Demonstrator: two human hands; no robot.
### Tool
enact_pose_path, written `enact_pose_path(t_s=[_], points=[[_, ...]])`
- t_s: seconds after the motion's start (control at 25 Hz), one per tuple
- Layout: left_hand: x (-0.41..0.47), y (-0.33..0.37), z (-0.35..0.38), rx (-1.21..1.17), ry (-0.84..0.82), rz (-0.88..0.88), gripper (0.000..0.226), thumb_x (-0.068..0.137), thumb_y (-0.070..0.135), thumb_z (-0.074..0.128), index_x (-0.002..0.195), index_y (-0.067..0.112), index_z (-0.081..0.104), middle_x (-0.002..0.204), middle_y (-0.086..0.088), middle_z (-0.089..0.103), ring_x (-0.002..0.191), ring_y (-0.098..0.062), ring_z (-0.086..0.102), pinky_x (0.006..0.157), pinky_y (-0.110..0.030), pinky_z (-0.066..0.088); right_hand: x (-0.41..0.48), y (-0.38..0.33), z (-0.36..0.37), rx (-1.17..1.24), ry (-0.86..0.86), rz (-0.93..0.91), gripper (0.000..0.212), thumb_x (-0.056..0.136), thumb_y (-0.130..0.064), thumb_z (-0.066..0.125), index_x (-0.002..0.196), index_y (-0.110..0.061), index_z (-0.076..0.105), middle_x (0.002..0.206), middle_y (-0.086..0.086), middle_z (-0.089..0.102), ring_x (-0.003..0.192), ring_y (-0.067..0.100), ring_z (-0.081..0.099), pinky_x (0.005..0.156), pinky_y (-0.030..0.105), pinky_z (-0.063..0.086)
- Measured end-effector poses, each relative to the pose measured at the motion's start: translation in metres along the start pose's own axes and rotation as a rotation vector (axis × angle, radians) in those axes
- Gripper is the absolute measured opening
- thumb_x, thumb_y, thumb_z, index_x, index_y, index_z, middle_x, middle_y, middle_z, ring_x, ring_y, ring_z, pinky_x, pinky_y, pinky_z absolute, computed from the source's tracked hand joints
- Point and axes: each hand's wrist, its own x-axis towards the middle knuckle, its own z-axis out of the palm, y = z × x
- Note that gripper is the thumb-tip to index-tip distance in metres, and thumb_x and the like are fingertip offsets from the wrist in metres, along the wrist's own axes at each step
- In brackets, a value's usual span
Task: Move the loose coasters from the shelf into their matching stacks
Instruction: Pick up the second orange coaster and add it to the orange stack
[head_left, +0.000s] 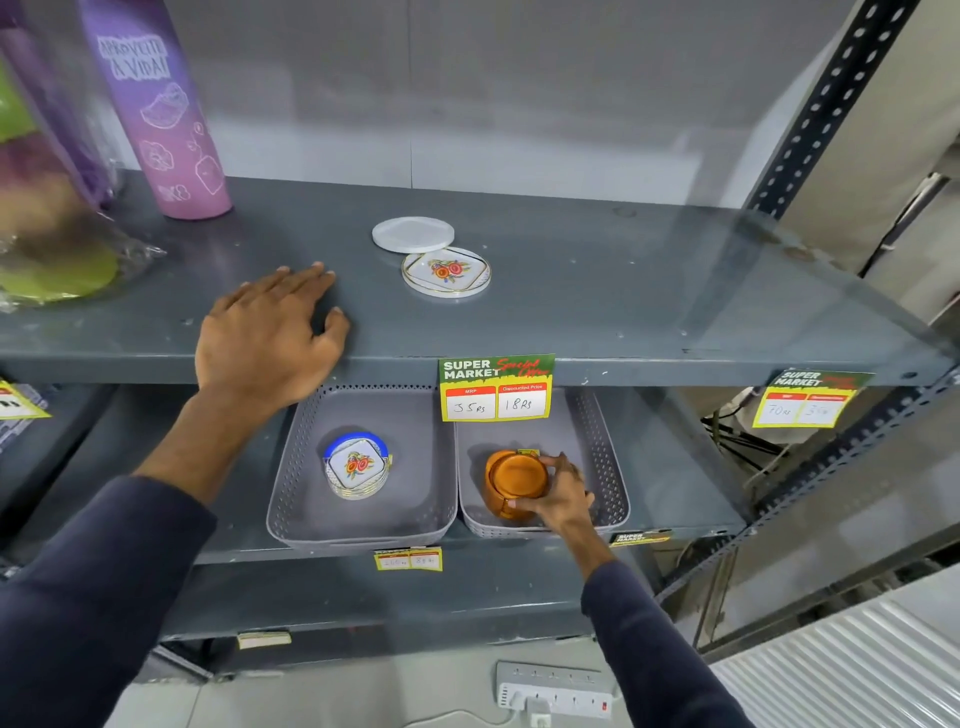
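Observation:
Two loose coasters lie on the upper shelf (571, 291): a plain white round one (412, 234) and, just in front of it, a floral one (447, 272) with a gold rim. On the shelf below, the left grey tray (311, 525) holds a stack of floral coasters (357, 467) in a blue holder. The right grey tray (608, 467) holds a stack of orange coasters (514, 480). My right hand (558, 493) grips that orange stack from its right side. My left hand (270, 332) rests flat on the upper shelf's front edge, left of the loose coasters, holding nothing.
A purple printed bottle (166, 114) and bagged green and purple items (47, 218) stand at the upper shelf's left. Price tags (496, 387) hang from the shelf edges. A slotted upright post (810, 104) bounds the right side. A white power strip (556, 691) lies on the floor.

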Motion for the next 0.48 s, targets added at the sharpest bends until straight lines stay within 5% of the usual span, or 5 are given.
enact_pose_path(t_s=[0.32, 0.48], points=[[0.0, -0.002, 0.001, 0.018, -0.03, 0.003, 0.062, 0.086, 0.047, 0.031, 0.141, 0.027, 0.051, 0.151, 0.007, 0.048, 0.141, -0.021, 0.043, 0.116, -0.045, 0.031, -0.021, -0.013, -0.007, -0.075, 0.07, -0.079, 0.078, 0.069, -0.028, 0.095, 0.137, -0.022, 0.058, 0.142, 0.004, 0.058, 0.136, 0.03, 0.053, 0.115, 0.048, 0.04], [-0.002, 0.001, 0.001, 0.017, -0.061, 0.006, 0.063, 0.085, 0.045, 0.03, 0.142, 0.025, 0.049, 0.153, 0.006, 0.046, 0.142, -0.022, 0.041, 0.117, -0.045, 0.029, -0.074, -0.02, -0.025, 0.254, 0.51, -0.6, 0.035, 0.08, -0.019, 0.088, 0.106, -0.022, 0.065, 0.108, 0.001, 0.059, 0.099, 0.007, 0.061, 0.085, 0.032, 0.053]])
